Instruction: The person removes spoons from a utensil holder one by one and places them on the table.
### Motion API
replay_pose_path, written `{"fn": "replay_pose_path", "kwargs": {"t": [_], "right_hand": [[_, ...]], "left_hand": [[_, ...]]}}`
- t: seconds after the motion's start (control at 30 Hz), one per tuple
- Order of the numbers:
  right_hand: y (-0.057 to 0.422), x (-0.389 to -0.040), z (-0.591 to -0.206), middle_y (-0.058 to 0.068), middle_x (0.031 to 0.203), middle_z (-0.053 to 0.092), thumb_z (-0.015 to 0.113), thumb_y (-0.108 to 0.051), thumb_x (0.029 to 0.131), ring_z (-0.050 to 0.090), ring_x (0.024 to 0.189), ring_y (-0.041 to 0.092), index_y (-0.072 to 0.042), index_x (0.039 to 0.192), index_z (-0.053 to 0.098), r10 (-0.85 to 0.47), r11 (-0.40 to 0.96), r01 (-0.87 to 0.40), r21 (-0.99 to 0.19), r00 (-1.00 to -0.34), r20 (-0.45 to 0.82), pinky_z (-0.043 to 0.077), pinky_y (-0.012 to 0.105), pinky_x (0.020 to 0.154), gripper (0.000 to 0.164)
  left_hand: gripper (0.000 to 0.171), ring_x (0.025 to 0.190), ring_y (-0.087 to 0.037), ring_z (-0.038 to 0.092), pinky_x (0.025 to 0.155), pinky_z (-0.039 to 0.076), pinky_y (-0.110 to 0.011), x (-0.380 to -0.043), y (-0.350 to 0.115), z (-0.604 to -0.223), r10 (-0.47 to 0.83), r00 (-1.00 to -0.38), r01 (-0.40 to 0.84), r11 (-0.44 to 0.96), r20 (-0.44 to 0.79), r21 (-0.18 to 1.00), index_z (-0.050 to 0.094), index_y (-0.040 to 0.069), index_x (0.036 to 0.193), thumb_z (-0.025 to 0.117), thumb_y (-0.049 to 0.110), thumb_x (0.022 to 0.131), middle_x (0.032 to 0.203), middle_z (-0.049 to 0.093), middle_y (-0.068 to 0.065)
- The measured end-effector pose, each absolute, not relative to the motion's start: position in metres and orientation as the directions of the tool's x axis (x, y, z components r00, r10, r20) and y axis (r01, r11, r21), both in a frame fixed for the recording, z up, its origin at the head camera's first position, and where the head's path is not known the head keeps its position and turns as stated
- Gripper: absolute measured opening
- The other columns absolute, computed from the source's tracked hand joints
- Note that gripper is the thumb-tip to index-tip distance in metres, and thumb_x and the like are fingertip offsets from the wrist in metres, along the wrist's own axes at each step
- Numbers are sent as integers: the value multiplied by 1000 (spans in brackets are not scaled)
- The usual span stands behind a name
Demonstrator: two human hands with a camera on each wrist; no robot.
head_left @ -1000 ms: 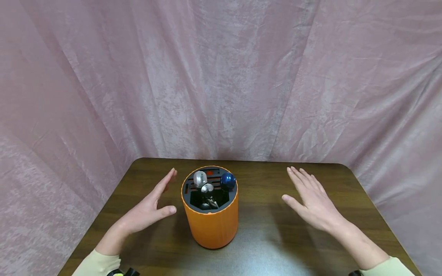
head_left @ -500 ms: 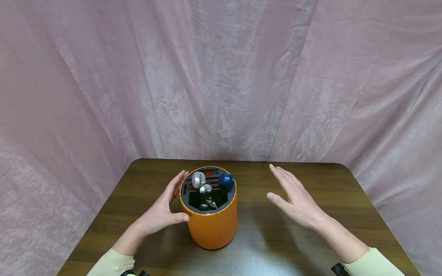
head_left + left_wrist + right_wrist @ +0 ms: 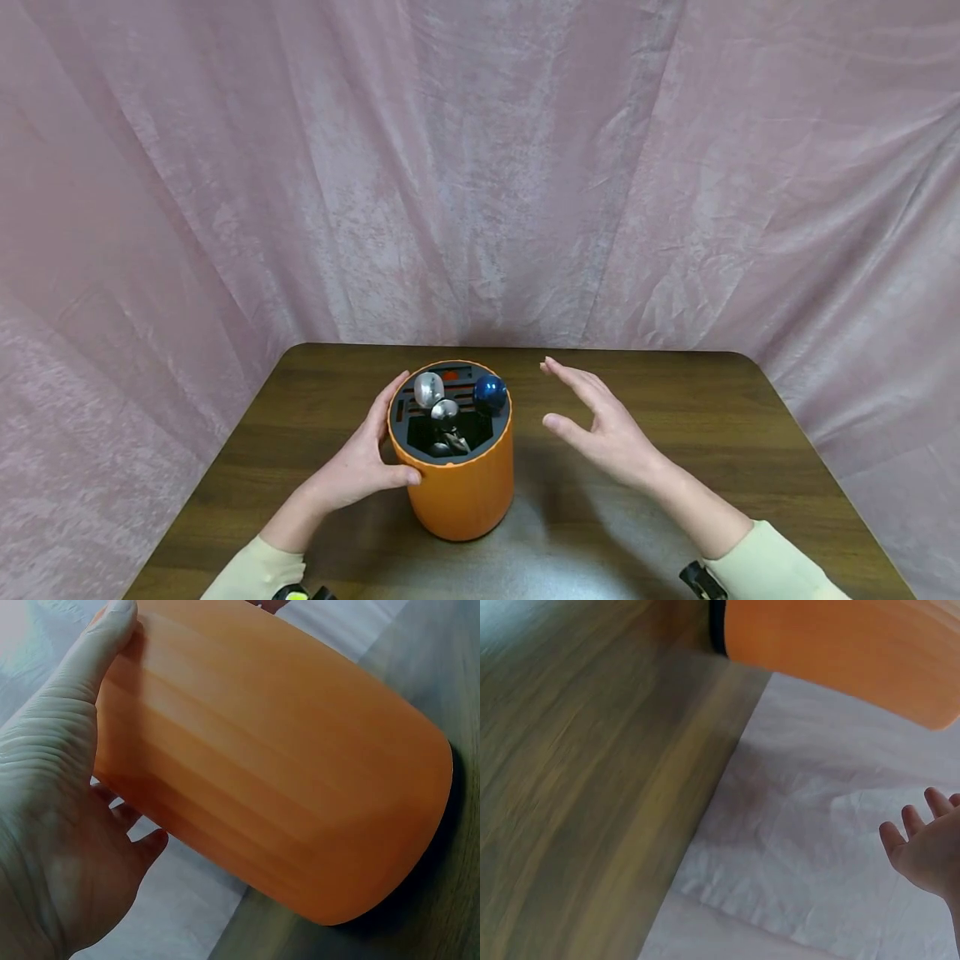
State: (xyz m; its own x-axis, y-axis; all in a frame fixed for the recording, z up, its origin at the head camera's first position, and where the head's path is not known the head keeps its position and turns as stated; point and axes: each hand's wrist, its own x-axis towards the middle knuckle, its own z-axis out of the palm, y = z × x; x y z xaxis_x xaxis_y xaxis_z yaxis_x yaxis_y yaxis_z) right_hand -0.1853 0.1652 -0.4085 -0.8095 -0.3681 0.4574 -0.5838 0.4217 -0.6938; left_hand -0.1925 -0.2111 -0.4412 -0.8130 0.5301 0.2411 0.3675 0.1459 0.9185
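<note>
An orange cylindrical utensil holder stands upright on the table, with a dark slotted top insert. In it are a clear-silvery rounded item, a shiny blue rounded item and several small metal pieces; their kinds are unclear. My left hand holds the holder's left side near the rim, thumb on the front and fingers round the back. In the left wrist view, the thumb lies on the orange wall. Right of the holder, apart from it, my right hand hovers with extended fingers.
The dark wooden table has rounded far corners. A pink velvety curtain hangs behind it and along the sides. Wrist cameras are worn below both hands, the right one near the sleeve.
My left hand has moved right, from beside the utensil holder onto its left side. My right hand has come left, closer to the holder. The holder has stayed on the table.
</note>
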Motion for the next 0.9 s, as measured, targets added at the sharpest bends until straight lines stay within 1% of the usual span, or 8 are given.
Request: {"fn": "replay_pose_path", "kwargs": {"t": [0.1, 0.17, 0.23, 0.37, 0.5, 0.6, 0.77, 0.9], "right_hand": [[157, -186, -408, -10, 152, 48, 75, -22, 96, 39, 141, 15, -32, 156, 42, -365, 386, -581, -716, -809, 460, 33, 46, 113, 69], [151, -187, -408, -10, 151, 49, 76, -23, 96, 40, 141, 15, -32, 155, 44, -366, 370, -579, -726, -809, 459, 33, 45, 113, 68], [147, -187, -408, -10, 150, 50, 77, -22, 95, 40, 140, 14, -32, 154, 45, -364, 353, -575, -738, -811, 457, 33, 45, 113, 68], [137, -187, -407, -12, 147, 53, 78, -22, 94, 42, 139, 13, -34, 152, 48, -351, 317, -560, -766, -819, 453, 33, 44, 114, 67], [127, -186, -404, -7, 143, 57, 79, -20, 93, 46, 136, 16, -31, 149, 52, -331, 260, -554, -791, -820, 466, 34, 46, 114, 64], [119, -186, -402, -5, 138, 62, 80, -20, 92, 50, 132, 16, -31, 146, 55, -312, 221, -545, -809, -826, 471, 36, 48, 112, 61], [108, -186, -397, -8, 128, 66, 82, -19, 90, 56, 124, 16, -33, 141, 60, -281, 176, -524, -833, -838, 467, 37, 50, 109, 57], [102, -186, -396, -10, 123, 66, 85, -20, 87, 58, 121, 21, -27, 136, 64, -256, 174, -517, -838, -846, 468, 39, 48, 106, 53]], "left_hand": [[118, 148, -29, 27, 118, 26, -46, -193, -211, -442, 536, -809, 362, 134, 239, 923, 5, 35, 164, 88, 45, 81, 167, 19, -2], [118, 148, -29, 28, 117, 29, -33, -193, -210, -443, 543, -804, 357, 115, 243, 927, 5, 34, 164, 88, 45, 81, 166, 20, -3], [118, 147, -30, 29, 113, 30, -25, -193, -210, -443, 548, -798, 358, 95, 251, 929, 5, 33, 164, 88, 44, 81, 166, 21, -4], [120, 146, -29, 30, 113, 30, -23, -193, -208, -445, 549, -796, 349, 71, 256, 934, 4, 33, 164, 89, 43, 79, 165, 22, -4], [120, 145, -28, 32, 112, 33, -24, -192, -207, -446, 540, -805, 336, 77, 244, 939, 4, 35, 164, 89, 44, 79, 164, 23, -3], [120, 144, -29, 33, 111, 35, -24, -192, -207, -447, 535, -809, 335, 81, 242, 939, 4, 34, 164, 89, 44, 80, 164, 24, -4], [121, 144, -31, 33, 111, 35, -25, -192, -207, -449, 536, -807, 340, 79, 248, 937, 3, 28, 164, 88, 44, 80, 164, 24, -4], [120, 143, -31, 33, 111, 36, -25, -193, -206, -448, 533, -808, 347, 88, 250, 934, 3, 27, 164, 87, 45, 81, 164, 23, -4]]}}
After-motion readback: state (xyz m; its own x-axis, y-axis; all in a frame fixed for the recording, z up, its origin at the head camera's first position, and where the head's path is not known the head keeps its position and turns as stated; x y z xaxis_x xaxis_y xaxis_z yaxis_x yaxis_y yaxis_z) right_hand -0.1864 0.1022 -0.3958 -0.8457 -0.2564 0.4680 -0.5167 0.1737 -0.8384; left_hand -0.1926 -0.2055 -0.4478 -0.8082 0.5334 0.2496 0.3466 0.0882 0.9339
